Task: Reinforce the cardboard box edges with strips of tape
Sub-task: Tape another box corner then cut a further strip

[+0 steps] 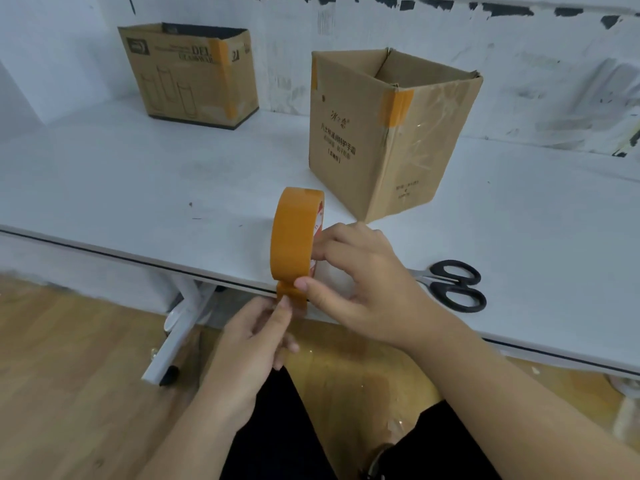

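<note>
An orange tape roll stands on edge above the table's front edge. My right hand grips it from the right, fingers through the core and thumb at its bottom. My left hand pinches the tape's loose end just below the roll. An open cardboard box stands behind the roll, with an orange strip over its upper front corner. A second open box sits at the back left, with an orange strip down one vertical edge.
Black-handled scissors lie on the white table to the right of my right hand. A white wall rises behind the boxes. Below the table are its white legs and a wooden floor.
</note>
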`<state>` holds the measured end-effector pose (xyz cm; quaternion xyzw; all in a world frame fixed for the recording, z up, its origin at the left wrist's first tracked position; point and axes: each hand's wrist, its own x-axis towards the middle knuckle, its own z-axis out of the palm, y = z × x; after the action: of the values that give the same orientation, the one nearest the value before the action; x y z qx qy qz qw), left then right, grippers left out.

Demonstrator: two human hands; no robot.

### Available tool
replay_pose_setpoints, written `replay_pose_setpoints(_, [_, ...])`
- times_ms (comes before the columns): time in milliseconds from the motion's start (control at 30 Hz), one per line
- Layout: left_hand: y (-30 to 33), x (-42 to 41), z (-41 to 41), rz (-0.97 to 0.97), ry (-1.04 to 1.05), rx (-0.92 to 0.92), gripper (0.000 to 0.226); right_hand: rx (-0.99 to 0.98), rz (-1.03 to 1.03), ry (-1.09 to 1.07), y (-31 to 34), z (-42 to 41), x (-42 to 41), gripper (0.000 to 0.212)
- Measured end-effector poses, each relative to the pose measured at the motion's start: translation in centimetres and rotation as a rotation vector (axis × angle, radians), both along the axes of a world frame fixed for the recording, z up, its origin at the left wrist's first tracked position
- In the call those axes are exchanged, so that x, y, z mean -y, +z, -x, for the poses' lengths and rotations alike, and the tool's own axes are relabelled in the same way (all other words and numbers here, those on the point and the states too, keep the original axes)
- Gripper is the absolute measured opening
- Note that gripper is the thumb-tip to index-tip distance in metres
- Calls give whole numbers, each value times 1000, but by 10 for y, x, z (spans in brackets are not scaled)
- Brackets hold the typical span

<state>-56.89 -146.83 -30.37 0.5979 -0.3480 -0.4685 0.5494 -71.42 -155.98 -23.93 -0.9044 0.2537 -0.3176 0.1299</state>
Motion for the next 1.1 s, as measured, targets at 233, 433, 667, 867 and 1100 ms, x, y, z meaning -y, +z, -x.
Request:
replay_pose_setpoints(233, [-3, 5, 9, 23, 75, -77, 26, -63, 68, 14, -5, -2, 0, 24])
replay_pose_setpoints(433, [-10, 5, 8, 6, 87, -73, 36, -10, 10, -17, -6, -1, 1, 22])
replay_pose_setpoints(667, [-18, 7, 2, 93, 80, -110, 45, -20, 46, -14, -6, -1, 0, 21])
replay_pose_setpoints(867, [-18, 7, 5, 136, 100, -123, 35, -44, 52, -33, -2, -1, -3, 21])
replay_pose_setpoints(1100, [-15, -4, 8, 171, 115, -145, 26, -16, 141, -45, -8, -1, -1, 22])
